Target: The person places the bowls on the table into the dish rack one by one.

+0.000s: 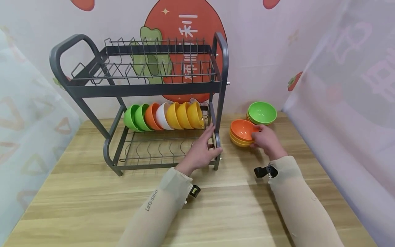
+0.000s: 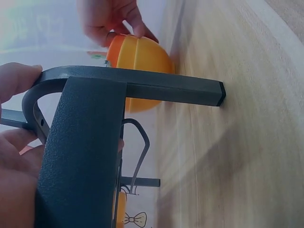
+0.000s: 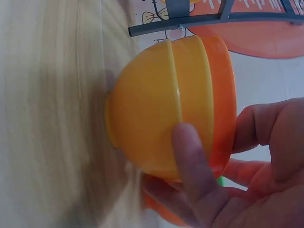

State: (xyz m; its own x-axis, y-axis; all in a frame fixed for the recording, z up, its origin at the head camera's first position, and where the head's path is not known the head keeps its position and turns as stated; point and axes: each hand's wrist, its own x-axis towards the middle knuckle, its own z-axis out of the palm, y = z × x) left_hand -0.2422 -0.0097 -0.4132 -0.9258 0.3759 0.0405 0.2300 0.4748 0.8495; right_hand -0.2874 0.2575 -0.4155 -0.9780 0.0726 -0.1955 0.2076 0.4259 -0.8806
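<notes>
My right hand (image 1: pixel 266 139) pinches the right side of a bowl stack, an orange bowl (image 1: pixel 243 129) nested in yellow bowls (image 3: pixel 147 109). In the right wrist view one finger lies along the outer yellow wall, while other digits are at the orange rim. The stack is upright on the table. My left hand (image 1: pixel 201 151) holds the right front side of a dark grey two-tier dish rack (image 1: pixel 145 90), thumb and fingers on either side of its frame. On the lower tier, green, orange, white (image 1: pixel 162 116) and yellow bowls stand on edge in a row.
Behind the held stack stands another stack with a green bowl (image 1: pixel 262 112) on top. The rack's upper tier (image 1: pixel 145 65) has wire dividers. A printed cloth (image 1: pixel 253 79) hangs behind the wooden table (image 1: pixel 225 209) and along both sides.
</notes>
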